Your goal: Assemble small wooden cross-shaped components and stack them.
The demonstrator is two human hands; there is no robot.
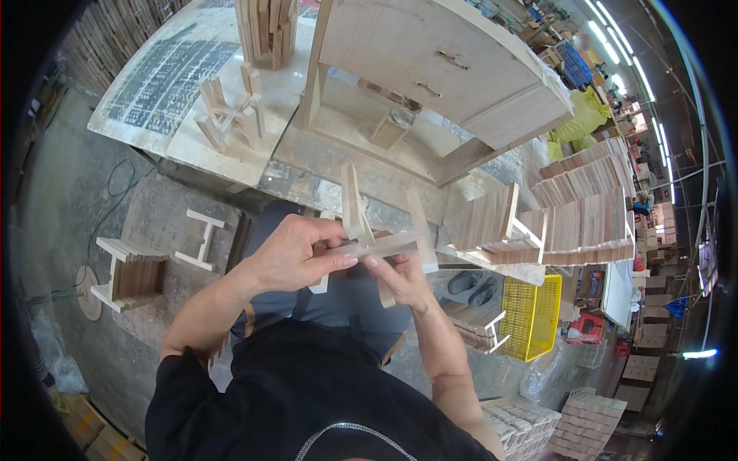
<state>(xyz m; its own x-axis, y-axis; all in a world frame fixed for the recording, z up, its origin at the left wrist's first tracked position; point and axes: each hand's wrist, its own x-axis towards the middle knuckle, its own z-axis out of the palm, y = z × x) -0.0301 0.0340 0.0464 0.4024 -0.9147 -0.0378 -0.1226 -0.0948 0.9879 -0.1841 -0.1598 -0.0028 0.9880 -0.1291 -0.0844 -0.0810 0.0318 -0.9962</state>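
Note:
In front of my body I hold a small pale wooden stand [396, 244] made of crossed bars with upright legs at their ends. My left hand [296, 250] is closed on its left side, thumb lying along a crossbar near the middle. From the right, my right hand [403, 280] grips the same stand, its thumb close to the left one at the crossing. The fingers partly hide the joint. A similar wooden stand [231, 115] rests on the worktable [181, 142] at the far left.
A large wooden panel box [430, 61] stands beyond my hands. Upright slats [269, 31] are bundled at the back. Rows of H-shaped wooden frames [592, 223] stack at the right, near a yellow basket [530, 315]. One H-shaped frame [204, 240] lies at the left beside a stack [131, 276].

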